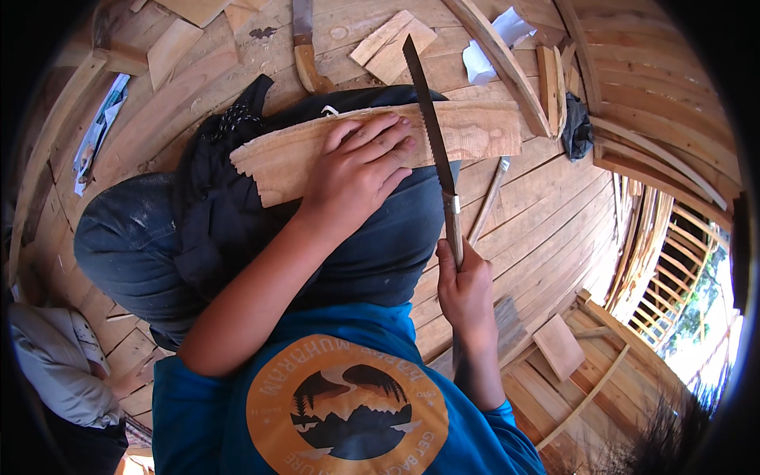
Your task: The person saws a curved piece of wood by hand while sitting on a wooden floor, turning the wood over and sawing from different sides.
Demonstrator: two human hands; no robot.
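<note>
A curved wooden board (479,131) lies across my legs, its left end cut into a jagged, stepped edge. My left hand (360,162) presses flat on top of it, fingers stretched out and slightly apart. In my right hand (465,289) is the handle of a handsaw (431,127), fingers wrapped round it. The narrow dark blade points away from me and crosses the board just right of my left fingers, its teeth toward that hand. Whether the teeth have entered the wood cannot be made out.
On the plank floor ahead lie a machete (305,47) with a wooden handle, board offcuts (393,46) and white paper (479,63). A slim stick-like tool (489,198) rests right of my leg. Another person's grey sleeve (59,364) shows at the lower left.
</note>
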